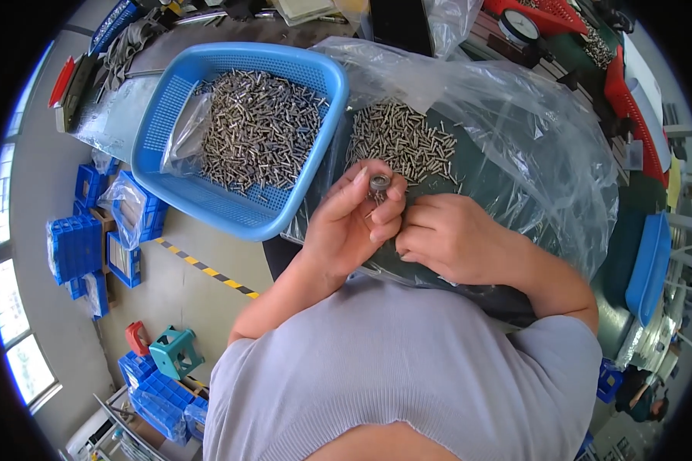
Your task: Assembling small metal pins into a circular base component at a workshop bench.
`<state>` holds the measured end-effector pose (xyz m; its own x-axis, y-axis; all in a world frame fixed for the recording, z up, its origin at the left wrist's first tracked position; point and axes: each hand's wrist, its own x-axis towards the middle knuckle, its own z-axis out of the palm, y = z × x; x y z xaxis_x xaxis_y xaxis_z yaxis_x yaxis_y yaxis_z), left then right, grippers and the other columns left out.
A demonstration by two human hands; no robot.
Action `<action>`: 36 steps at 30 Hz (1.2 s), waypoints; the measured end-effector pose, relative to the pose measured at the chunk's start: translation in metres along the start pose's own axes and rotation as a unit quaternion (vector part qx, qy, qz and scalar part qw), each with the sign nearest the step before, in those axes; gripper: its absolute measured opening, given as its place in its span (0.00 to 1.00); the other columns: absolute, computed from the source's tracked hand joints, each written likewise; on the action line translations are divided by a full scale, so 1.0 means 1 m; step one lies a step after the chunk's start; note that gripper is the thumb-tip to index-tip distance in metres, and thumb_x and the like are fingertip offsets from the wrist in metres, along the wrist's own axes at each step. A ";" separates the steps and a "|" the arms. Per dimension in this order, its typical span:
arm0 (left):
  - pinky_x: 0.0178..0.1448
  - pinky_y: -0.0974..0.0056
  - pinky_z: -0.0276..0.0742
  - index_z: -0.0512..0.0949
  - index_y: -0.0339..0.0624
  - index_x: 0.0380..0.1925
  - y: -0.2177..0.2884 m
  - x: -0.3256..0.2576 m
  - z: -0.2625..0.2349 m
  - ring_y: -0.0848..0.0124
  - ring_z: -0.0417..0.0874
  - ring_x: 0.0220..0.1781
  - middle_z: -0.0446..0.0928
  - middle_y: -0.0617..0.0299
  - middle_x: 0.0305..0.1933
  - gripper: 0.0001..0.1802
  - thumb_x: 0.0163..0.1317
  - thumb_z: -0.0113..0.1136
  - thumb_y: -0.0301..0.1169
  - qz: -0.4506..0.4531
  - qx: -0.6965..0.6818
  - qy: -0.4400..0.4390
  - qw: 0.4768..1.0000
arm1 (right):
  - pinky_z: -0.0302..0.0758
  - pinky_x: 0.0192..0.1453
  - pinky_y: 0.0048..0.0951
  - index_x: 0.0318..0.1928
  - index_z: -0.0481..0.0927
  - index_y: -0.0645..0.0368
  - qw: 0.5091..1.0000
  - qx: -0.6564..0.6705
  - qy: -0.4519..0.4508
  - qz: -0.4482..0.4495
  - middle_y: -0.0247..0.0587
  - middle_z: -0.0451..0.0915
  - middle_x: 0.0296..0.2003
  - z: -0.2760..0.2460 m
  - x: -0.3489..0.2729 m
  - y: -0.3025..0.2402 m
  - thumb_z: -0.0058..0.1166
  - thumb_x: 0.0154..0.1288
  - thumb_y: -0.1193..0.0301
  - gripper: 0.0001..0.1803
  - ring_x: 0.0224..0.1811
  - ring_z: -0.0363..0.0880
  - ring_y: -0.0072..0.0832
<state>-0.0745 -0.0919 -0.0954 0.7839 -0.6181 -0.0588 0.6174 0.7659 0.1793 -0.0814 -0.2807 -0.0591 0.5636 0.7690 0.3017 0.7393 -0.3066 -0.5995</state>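
Between thumb and fingers, my left hand [346, 215] grips a small round metal part [379, 183] with a ring-like top. A few thin metal pieces show just under it among the fingers. Close against it, at the right, my right hand [454, 238] has its fingers curled, and whatever they hold is hidden. Just beyond both hands, a loose pile of small metal pins [407, 142] lies on clear plastic sheeting [515, 123]. To the left stands a blue plastic basket [273, 229], heaped with more such pins [261, 127] and a clear bag [186, 138].
A dial gauge [520, 26] and red trays [638, 115] stand at the far right. A blue tray [648, 269] sits at the right table edge. Blue crates [75, 244] and a green stool [175, 352] are on the floor at left. Another person [642, 396] is at lower right.
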 end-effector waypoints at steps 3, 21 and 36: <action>0.34 0.70 0.64 0.70 0.41 0.46 -0.002 -0.002 0.004 0.74 0.66 0.32 0.70 0.55 0.41 0.14 0.70 0.47 0.39 0.006 0.044 0.025 0.999 | 0.72 0.35 0.36 0.28 0.74 0.57 0.998 0.041 0.013 0.039 0.37 0.73 0.26 -0.027 0.007 -0.013 0.60 0.48 0.74 0.08 0.30 0.75 0.37; 0.38 0.69 0.66 0.70 0.41 0.44 0.001 0.002 0.007 0.72 0.68 0.38 0.68 0.57 0.44 0.14 0.69 0.48 0.41 -0.020 0.035 0.024 0.999 | 0.74 0.36 0.35 0.31 0.80 0.58 0.980 0.145 -0.049 0.126 0.38 0.77 0.27 -0.042 0.002 -0.011 0.59 0.55 0.70 0.06 0.32 0.78 0.38; 0.38 0.70 0.69 0.70 0.39 0.45 0.020 -0.019 0.042 0.73 0.69 0.38 0.69 0.57 0.44 0.15 0.68 0.51 0.40 -0.026 -0.008 0.009 1.000 | 0.77 0.40 0.33 0.44 0.78 0.60 0.981 0.130 0.067 0.127 0.42 0.76 0.40 -0.029 0.007 -0.014 0.64 0.47 0.78 0.20 0.38 0.78 0.39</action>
<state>-0.0792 -0.0721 -0.0497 0.7519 -0.6537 -0.0860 0.6580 0.7358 0.1604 -0.0778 -0.2871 -0.0273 0.7738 0.6003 0.2025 0.4598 -0.3123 -0.8313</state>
